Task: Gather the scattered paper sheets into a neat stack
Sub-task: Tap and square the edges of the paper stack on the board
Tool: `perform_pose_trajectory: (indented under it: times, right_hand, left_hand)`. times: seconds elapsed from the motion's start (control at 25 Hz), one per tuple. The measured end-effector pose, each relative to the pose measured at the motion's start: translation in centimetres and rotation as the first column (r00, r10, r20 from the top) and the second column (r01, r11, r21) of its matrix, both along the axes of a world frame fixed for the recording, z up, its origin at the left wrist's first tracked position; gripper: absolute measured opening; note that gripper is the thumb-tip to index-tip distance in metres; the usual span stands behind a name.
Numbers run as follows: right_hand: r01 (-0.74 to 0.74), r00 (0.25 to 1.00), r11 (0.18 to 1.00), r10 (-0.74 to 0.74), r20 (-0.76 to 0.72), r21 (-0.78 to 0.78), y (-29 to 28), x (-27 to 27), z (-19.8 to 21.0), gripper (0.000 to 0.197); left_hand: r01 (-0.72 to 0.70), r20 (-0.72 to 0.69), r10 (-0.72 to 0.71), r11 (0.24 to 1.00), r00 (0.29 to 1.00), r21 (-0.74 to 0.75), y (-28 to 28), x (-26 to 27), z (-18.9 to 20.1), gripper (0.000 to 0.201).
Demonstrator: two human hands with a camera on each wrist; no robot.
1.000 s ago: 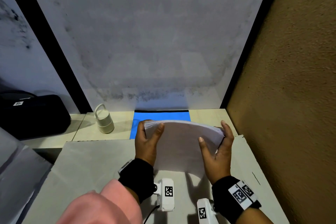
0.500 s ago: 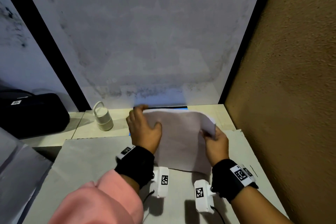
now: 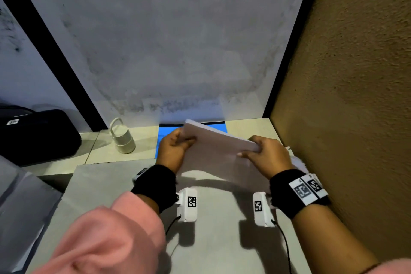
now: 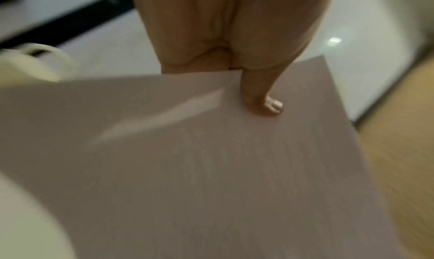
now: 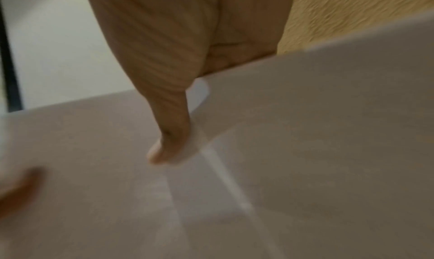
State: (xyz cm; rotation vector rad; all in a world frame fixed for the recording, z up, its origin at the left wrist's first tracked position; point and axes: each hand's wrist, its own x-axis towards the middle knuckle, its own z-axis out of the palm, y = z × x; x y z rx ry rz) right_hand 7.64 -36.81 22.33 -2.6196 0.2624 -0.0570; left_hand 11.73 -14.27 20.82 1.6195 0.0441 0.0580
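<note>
A stack of white paper sheets is held up on edge and tilted above the grey table, its top edge slanting down to the right. My left hand grips its left side, thumb on the near face. My right hand pinches the right end near the top corner, thumb on the paper. The stack fills both wrist views. The fingers behind the sheets are hidden.
A small cream jar with a loop handle stands at the back left. A blue mat lies behind the stack. A black bag sits far left. A brown textured wall closes the right side.
The stack went from a flat, arched hold to standing on edge, then tilted with its right end lower. Both hands shifted their hold from the sides to the upper corners.
</note>
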Motion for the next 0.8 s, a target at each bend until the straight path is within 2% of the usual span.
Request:
perform_pose_trajectory:
  times: [0.04, 0.08, 0.12, 0.16, 0.2, 0.24, 0.28, 0.32, 0.36, 0.44, 0.48, 0.56, 0.64, 0.8]
  right_hand:
    - [0.068, 0.995, 0.997, -0.07, -0.072, -0.031, -1.6, -0.1, -0.7, 0.02]
    - [0.137, 0.988, 0.991, -0.135, -0.078, 0.013, -3.0, 0.0, -1.5, 0.017]
    - [0.2, 0.98, 0.965, -0.196, -0.038, 0.169, -4.2, -0.1, -2.2, 0.015]
    - [0.237, 0.965, 0.885, -0.26, 0.004, 0.4, -5.0, -0.2, -2.9, 0.014]
    - [0.243, 0.948, 0.749, -0.317, 0.012, 0.616, -5.1, -0.4, -3.2, 0.018]
    - [0.227, 0.937, 0.575, -0.348, -0.017, 0.786, -4.9, -0.5, -3.6, 0.024]
    - [0.229, 0.933, 0.42, -0.353, -0.075, 0.878, -4.5, -0.6, -4.0, 0.027]
    - [0.253, 0.925, 0.338, -0.358, -0.125, 0.906, -4.1, -0.6, -4.7, 0.03]
    - [0.277, 0.916, 0.337, -0.375, -0.142, 0.9, -3.7, -0.5, -5.4, 0.033]
    - [0.306, 0.889, 0.478, -0.454, -0.067, 0.823, -3.0, -0.4, -6.4, 0.034]
    - [0.315, 0.87, 0.513, -0.493, -0.027, 0.799, -2.6, -0.5, -6.5, 0.035]
    - [0.28, 0.856, 0.491, -0.517, 0.017, 0.825, -1.8, -1.0, -6.6, 0.035]
    - [0.244, 0.874, 0.476, -0.485, 0.021, 0.845, -1.1, -1.6, -7.4, 0.03]
    - [0.326, 0.893, 0.536, -0.446, -0.067, 0.779, -0.6, -2.2, -10.2, 0.018]
  left_hand:
    - [-0.048, -0.028, 0.046, 0.996, 0.999, -0.071, 1.0, 0.2, -0.6, 0.03]
    - [-0.082, -0.043, 0.078, 0.991, 0.996, -0.109, 2.0, 0.4, -1.1, 0.029]
    - [-0.108, -0.048, 0.103, 0.985, 0.994, -0.133, 2.9, 0.6, -1.6, 0.028]
    - [-0.125, -0.05, 0.119, 0.981, 0.992, -0.145, 3.6, 0.7, -2.1, 0.026]
    - [-0.128, -0.049, 0.122, 0.979, 0.991, -0.16, 4.0, 0.7, -2.5, 0.024]
    - [-0.122, -0.048, 0.116, 0.977, 0.992, -0.176, 4.2, 0.6, -2.9, 0.024]
    - [-0.11, -0.046, 0.103, 0.975, 0.994, -0.192, 4.3, 0.6, -3.4, 0.024]
    - [-0.098, -0.05, 0.09, 0.977, 0.995, -0.188, 4.3, 0.5, -3.9, 0.024]
    - [-0.092, -0.064, 0.082, 0.982, 0.995, -0.164, 4.3, 0.5, -4.3, 0.024]
    - [-0.097, -0.097, 0.088, 0.991, 0.991, -0.097, 4.6, 0.4, -5.2, 0.024]
    - [-0.11, -0.105, 0.101, 0.99, 0.989, -0.086, 4.8, 0.4, -5.8, 0.026]
    - [-0.153, -0.124, 0.139, 0.982, 0.983, -0.112, 5.1, 0.1, -6.7, 0.028]
    - [-0.202, -0.159, 0.185, 0.975, 0.97, -0.098, 5.4, -0.3, -7.7, 0.028]
    - [-0.165, -0.195, 0.169, 0.986, 0.966, 0.034, 6.2, -1.0, -10.5, 0.03]
